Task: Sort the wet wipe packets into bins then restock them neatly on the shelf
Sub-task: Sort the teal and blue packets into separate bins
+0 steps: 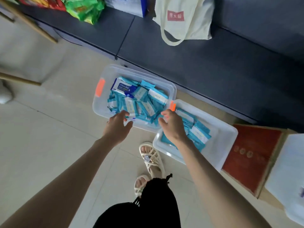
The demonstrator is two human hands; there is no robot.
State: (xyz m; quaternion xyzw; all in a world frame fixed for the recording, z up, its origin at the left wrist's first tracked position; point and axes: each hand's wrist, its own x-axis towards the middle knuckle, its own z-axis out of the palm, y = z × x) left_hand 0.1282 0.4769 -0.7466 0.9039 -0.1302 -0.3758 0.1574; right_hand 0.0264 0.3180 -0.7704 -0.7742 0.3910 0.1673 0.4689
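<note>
Head view: the left hand [117,127] hung over the near rim of the left bin [100,105], fingers loosely spread and thumb out, gripping nothing. Whether its fingertips touched the rim or the packets under them could not be told through the blur. The right hand [172,125] reached forward beside it, fingers gently curved and apart, also holding nothing. It sat above the spot where the two bins met, just below an orange latch [172,106]. The two hands were near each other but apart.

The left bin, clear plastic with another orange latch [100,87] on its far-left side, held a loose heap of teal and white wet wipe packets [139,99], with a bigger white and blue pack [125,88] lying on top at the back. The right bin [227,137], also clear and touching the first at a corner, held a smaller batch of the same packets [199,132], gathered toward its middle.

Both bins stood on the pale tiled floor [49,129], against the edge of a low dark grey shelf [181,55]. A cream tote bag [184,18] and green snack bags [83,9] stood on that shelf. A red box [251,155] lay just right of the right bin. Two feet in cream strappy sandals [151,157] stood below the hands.
</note>
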